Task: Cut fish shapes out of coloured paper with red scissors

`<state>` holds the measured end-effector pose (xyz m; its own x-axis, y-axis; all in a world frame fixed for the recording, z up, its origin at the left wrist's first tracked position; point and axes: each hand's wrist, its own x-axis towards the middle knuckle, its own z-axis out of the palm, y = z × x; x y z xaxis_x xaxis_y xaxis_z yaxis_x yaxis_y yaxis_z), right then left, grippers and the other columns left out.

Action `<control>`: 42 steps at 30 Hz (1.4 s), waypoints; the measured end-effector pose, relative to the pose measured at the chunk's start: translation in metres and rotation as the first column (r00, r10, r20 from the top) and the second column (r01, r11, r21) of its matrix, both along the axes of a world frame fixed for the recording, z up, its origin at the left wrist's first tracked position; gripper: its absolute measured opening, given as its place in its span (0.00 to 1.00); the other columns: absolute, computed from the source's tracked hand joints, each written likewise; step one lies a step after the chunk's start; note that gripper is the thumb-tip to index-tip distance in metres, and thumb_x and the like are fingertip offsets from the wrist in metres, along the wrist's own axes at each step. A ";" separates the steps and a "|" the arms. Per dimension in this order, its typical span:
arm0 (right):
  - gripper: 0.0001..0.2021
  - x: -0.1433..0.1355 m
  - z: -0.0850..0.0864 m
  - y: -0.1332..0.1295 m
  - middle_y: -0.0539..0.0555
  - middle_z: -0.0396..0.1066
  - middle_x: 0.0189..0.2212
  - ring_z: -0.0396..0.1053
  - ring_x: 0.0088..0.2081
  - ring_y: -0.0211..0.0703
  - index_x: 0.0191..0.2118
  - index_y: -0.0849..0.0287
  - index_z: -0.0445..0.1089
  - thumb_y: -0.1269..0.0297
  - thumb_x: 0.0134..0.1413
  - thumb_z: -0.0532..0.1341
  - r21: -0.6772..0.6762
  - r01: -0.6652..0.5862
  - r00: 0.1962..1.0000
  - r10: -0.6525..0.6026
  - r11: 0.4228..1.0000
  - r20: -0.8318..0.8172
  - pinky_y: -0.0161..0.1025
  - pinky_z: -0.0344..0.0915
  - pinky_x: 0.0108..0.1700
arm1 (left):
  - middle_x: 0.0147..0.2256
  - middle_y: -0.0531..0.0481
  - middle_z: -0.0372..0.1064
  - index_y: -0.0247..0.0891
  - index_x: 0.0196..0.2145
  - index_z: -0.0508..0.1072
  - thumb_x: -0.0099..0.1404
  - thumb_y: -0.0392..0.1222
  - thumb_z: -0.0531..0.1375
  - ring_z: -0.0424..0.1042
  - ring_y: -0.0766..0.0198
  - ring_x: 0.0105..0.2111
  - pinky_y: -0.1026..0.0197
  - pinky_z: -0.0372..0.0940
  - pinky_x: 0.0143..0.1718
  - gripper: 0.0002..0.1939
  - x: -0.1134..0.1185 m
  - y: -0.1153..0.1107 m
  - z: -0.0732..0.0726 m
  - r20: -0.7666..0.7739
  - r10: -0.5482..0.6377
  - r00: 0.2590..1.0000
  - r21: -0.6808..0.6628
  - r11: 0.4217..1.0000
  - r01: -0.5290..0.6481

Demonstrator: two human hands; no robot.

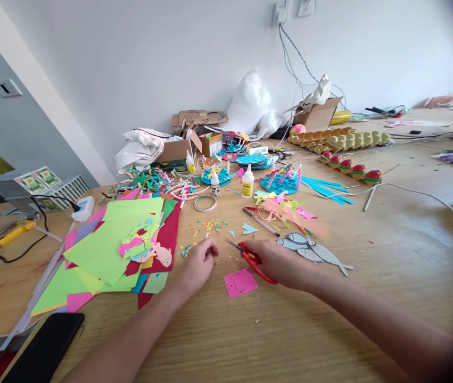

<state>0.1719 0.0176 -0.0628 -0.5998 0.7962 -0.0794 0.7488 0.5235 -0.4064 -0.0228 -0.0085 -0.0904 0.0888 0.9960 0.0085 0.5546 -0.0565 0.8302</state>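
Note:
My right hand (278,261) grips red-handled scissors (255,260), their blades pointing left toward my other hand. With fingers curled together, my left hand (200,264) is close to the blade tips; whether it pinches anything small is hidden. Just below the scissors lies a pink paper square (240,282) with a drawn outline on it. Small coloured paper bits (210,227) are scattered beyond my left hand. Grey-blue fish cutouts (324,254) rest to the right, partly behind my right wrist.
Stacked coloured paper (110,239) with fish cutouts covers the left side, above a black phone (46,346). Glue bottles (247,183), a tape roll (205,203), a pen (262,222) and paper scraps (290,213) stand or lie beyond my hands. A white cable (418,194) crosses the right.

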 end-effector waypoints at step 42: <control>0.10 -0.007 -0.008 -0.068 0.60 0.77 0.33 0.75 0.33 0.53 0.35 0.60 0.76 0.70 0.52 0.57 0.010 -0.140 0.935 0.128 0.990 0.329 0.37 0.59 0.26 | 0.24 0.54 0.64 0.35 0.27 0.71 0.51 0.39 0.58 0.60 0.72 0.21 0.68 0.57 0.23 0.05 -0.005 -0.001 0.010 0.542 0.221 0.810 -0.048 0.971 -0.233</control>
<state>0.1654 -0.0508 -0.0706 -0.6464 0.7157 -0.2645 0.7594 0.6371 -0.1319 -0.0282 -0.0094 -0.0801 -0.1645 0.9864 0.0075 0.0164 -0.0049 0.9999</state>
